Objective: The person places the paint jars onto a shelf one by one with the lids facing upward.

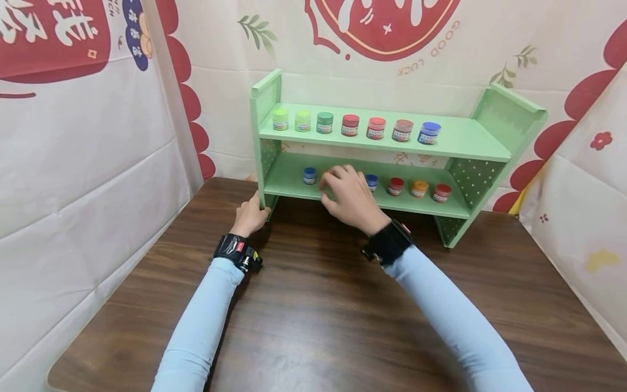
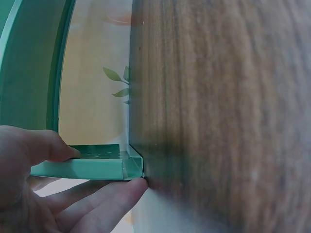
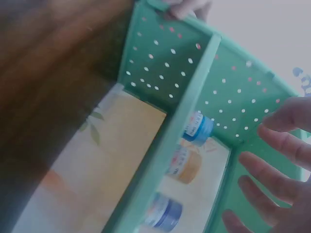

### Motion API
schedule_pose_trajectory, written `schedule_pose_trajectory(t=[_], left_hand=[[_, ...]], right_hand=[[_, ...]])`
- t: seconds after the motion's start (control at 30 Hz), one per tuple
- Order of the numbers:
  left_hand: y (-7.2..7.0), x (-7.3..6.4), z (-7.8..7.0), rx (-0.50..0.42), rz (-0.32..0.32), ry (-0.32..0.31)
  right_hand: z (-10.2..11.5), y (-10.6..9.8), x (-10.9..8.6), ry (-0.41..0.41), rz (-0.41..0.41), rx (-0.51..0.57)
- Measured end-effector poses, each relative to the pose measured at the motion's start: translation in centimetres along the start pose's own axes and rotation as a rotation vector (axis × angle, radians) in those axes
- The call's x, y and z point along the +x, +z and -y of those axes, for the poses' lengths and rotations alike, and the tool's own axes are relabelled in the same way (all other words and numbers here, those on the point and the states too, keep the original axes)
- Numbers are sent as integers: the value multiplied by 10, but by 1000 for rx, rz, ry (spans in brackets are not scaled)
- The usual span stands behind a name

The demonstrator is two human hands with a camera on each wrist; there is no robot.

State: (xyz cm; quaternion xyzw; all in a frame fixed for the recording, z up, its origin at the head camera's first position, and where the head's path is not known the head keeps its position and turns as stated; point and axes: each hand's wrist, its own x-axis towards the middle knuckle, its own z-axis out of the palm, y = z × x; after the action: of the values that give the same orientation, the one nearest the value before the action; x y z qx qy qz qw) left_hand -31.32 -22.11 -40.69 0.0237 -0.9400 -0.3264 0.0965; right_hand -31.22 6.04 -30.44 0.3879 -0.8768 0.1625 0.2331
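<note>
A light green two-tier shelf rack (image 1: pixel 367 201) stands at the back of the table. My left hand (image 1: pixel 250 215) grips the lower front of its left side panel (image 2: pixel 80 169), with the thumb on one face and the fingers on the other. In front of the lower tier is my right hand (image 1: pixel 350 196), fingers loosely bent and holding nothing. In the right wrist view its spread fingers (image 3: pixel 267 177) are beside a blue paint jar (image 3: pixel 198 129), an orange jar (image 3: pixel 185 165) and a dark blue jar (image 3: pixel 165 212). In the head view this hand hides the orange jar.
Several paint jars, such as a green one (image 1: pixel 325 123) and a red one (image 1: pixel 350 125), line the upper tier. Further right on the lower tier are a red jar (image 1: pixel 395 187) and an orange one (image 1: pixel 419 189). Printed cloth (image 1: pixel 220 109) hangs behind the brown table (image 1: pixel 303 305).
</note>
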Motion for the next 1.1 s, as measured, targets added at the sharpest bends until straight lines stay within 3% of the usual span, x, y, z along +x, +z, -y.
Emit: schedule_pose_trajectory(t=[0.17, 0.33, 0.47, 0.6, 0.83, 1.0, 1.1], left_hand=[[-1, 1, 1, -5, 4, 5], [-5, 2, 4, 7, 10, 2], [-11, 2, 8, 11, 5, 11], [-14, 2, 14, 11, 5, 15], [-23, 2, 20, 5, 27, 15], [-33, 1, 23, 1, 82, -4], [-44, -1, 26, 18, 142, -56]], right_hand=[[-6, -9, -54, -79, -17, 17], [-15, -18, -98, -116, 81, 15], [-19, -20, -120, -83, 144, 20], [-24, -16, -129, -57, 174, 19], [-24, -8, -124, -37, 224, 55], [-24, 1, -122, -26, 250, 65], [-25, 4, -122, -20, 254, 73]])
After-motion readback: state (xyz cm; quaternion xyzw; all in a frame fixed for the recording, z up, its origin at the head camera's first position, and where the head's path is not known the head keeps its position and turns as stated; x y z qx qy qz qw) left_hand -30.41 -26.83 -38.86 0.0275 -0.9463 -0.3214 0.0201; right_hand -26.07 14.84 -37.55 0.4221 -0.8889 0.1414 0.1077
